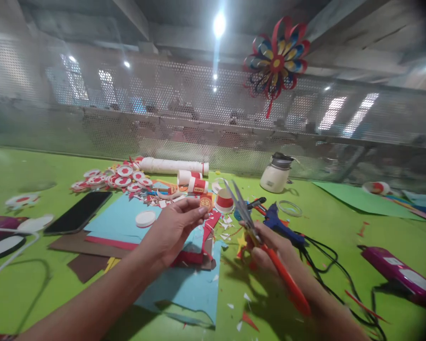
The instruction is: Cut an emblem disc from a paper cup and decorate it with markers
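Observation:
My left hand [179, 222] is closed in a pinch over the blue paper sheets [117, 215]. At its fingertips is a small orange paper piece [206, 203] with a gold round pattern. My right hand [270, 246] grips a pair of scissors [247, 218] with orange-red handles, blades pointing up and away and slightly apart. Just beyond the hands stands a red and white paper cup [224, 201]. A white round lid [145, 219] lies on the blue paper left of my left hand. A yellow paper star [241, 244] shows beside my right hand, partly hidden.
Red and white paper discs [117, 177] are heaped at back left, near a white roll [173, 166]. A black phone [78, 213] lies left. A blue glue gun [282, 225], black cables and a purple device [397, 270] lie right. A white jar [277, 175] stands behind.

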{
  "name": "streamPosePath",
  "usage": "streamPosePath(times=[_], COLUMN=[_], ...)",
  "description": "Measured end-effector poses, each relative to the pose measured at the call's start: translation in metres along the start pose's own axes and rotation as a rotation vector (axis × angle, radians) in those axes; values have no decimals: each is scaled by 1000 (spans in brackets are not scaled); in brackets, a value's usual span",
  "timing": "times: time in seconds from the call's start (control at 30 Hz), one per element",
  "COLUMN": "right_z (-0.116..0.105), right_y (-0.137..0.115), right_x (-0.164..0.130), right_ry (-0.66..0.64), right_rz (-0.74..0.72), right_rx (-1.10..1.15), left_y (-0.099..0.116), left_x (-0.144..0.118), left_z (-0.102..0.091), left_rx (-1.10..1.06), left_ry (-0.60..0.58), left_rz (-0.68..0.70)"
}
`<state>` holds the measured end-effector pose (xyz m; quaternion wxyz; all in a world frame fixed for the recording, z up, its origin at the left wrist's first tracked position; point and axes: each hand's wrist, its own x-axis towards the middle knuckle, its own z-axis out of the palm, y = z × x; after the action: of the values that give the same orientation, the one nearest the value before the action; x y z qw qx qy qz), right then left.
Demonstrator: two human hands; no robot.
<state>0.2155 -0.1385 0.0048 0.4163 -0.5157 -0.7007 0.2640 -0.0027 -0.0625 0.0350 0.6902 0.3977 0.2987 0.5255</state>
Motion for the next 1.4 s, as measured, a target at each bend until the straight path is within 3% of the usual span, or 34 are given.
streamPosePath(times=[0.2, 0.4, 0.73, 0.97, 1.2, 1.4], right_z=[11, 19, 19, 18, 17, 19], right_y=[3, -1, -6, -4, 1, -3], right_x=[-3, -10, -19, -19, -17, -19], right_ry=[-35, -107, -26, -47, -142, -166], right_rz=[-76, -46, -93, -112, -63, 15], right_rx=[-137, 35, 66, 96, 90, 143], left_y=[-4, -4, -8, -7, -11, -10], left_x=[-8, -14, -17, -20, -24, -24], left_z=[-1, 5, 6, 9, 4, 6], left_rx=[-71, -119, -17, 36, 83, 102], left_ry=[-29, -51, -40, -8, -85, -63], left_rz=[-34, 35, 30, 27, -71, -81])
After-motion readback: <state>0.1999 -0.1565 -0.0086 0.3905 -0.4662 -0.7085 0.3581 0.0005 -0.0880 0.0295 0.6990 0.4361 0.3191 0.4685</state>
